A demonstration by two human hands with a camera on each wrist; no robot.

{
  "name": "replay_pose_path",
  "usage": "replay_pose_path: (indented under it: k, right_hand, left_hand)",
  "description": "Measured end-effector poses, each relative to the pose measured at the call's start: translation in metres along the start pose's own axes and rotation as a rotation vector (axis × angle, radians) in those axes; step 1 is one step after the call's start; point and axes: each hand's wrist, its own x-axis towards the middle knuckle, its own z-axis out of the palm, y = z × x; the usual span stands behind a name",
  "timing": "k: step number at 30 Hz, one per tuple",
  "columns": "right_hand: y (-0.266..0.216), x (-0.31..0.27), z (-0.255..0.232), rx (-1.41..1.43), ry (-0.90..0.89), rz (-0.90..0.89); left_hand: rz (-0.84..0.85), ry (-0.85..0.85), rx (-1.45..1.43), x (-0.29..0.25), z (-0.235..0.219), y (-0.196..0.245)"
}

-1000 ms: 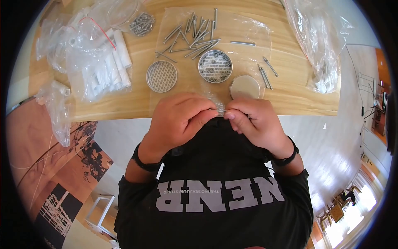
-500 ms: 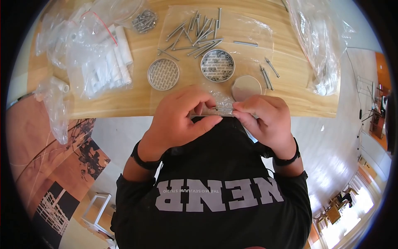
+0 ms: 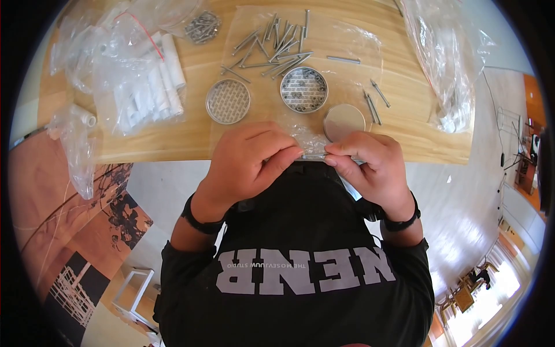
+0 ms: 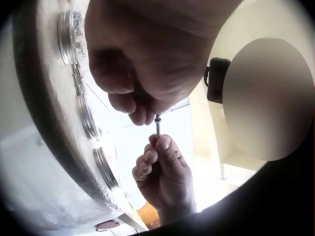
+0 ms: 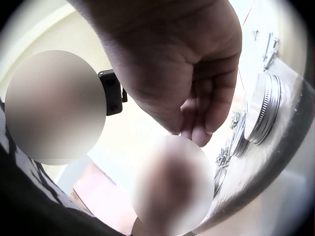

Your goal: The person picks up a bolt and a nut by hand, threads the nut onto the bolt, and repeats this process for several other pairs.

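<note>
Both hands met at the near edge of the worktop (image 3: 404,139), fingers curled tight. The left hand (image 3: 245,165) pinched one end of a thin metal bolt (image 3: 313,156) between thumb and forefinger; the right hand (image 3: 370,168) pinched the other end the same way — fingertips almost touching, the bolt lying level between them. From the left wrist the bolt (image 4: 157,125) showed as a short threaded stub between the two sets of fingertips.

At twelve o'clock from the hands sat a round tin of small nuts (image 3: 303,89), with a closed lid (image 3: 344,122) at about one o'clock and a second tin (image 3: 228,102) at eleven. Loose long bolts (image 3: 272,46) lay scattered beyond on clear plastic. White tubes in a bag (image 3: 147,87) lay at ten o'clock.

The black shirt (image 3: 300,272) read "NENR" in large grey letters — upside down from where the camera looked — with a smaller line beneath, "THE MOSEVJUW STUDIO" as best I could tell.
</note>
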Motion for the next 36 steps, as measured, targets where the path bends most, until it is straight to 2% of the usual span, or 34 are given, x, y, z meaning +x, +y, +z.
replay_pose_path:
  k: [2,6,8,12,14,15,17,21,23,24,26,30,33,35,36]
  right_hand:
    - [0.004,0.002,0.003,0.035,0.097,-0.065]
    - [0.005,0.004,0.002,0.063,0.114,-0.066]
    - [0.006,0.004,0.003,0.073,0.117,-0.048]
    - [0.007,0.004,0.003,0.043,0.107,-0.072]
    - [0.007,0.005,0.003,0.052,0.107,-0.078]
    - [0.006,0.005,0.002,0.053,0.106,-0.077]
    - [0.006,0.004,0.001,0.028,0.093,-0.073]
    - [0.008,0.002,0.003,0.088,0.124,-0.046]
    - [0.008,0.001,0.003,0.102,0.122,-0.032]
    - [0.008,0.001,0.002,0.102,0.123,-0.032]
    - [0.007,0.001,0.002,0.069,0.106,-0.037]
    - [0.008,0.001,0.002,0.065,0.099,-0.048]
    - [0.006,0.002,0.001,0.086,0.080,-0.036]
    - [0.007,0.003,0.001,0.083,0.092,-0.046]
    - [0.007,0.002,0.000,0.083,0.092,-0.045]
  left_hand:
    - [-0.115,-0.023,-0.130,0.002,-0.003,0.004]
    - [-0.083,-0.004,-0.162,0.011,0.001,0.009]
    - [0.134,0.120,-0.004,0.011,0.010,0.002]
    - [0.158,0.101,0.038,0.007,0.006,-0.004]
    - [0.126,-0.004,0.041,0.005,0.001,-0.004]
    - [0.125,-0.005,0.040,0.006,0.000,-0.003]
    - [0.015,-0.117,0.011,0.007,-0.001,0.000]
    - [-0.087,-0.038,-0.097,0.009,0.004,0.008]
    - [0.023,0.060,-0.017,0.008,0.007,0.004]
    - [0.024,0.059,-0.017,0.008,0.009,0.001]
    - [0.182,0.116,0.012,0.009,0.010,-0.003]
    - [0.188,0.070,0.033,0.008,0.005,-0.004]
    - [0.119,0.002,0.023,0.004,0.002,-0.001]
    - [-0.073,-0.038,-0.055,0.007,0.002,0.005]
    - [-0.074,-0.038,-0.055,0.008,0.002,0.007]
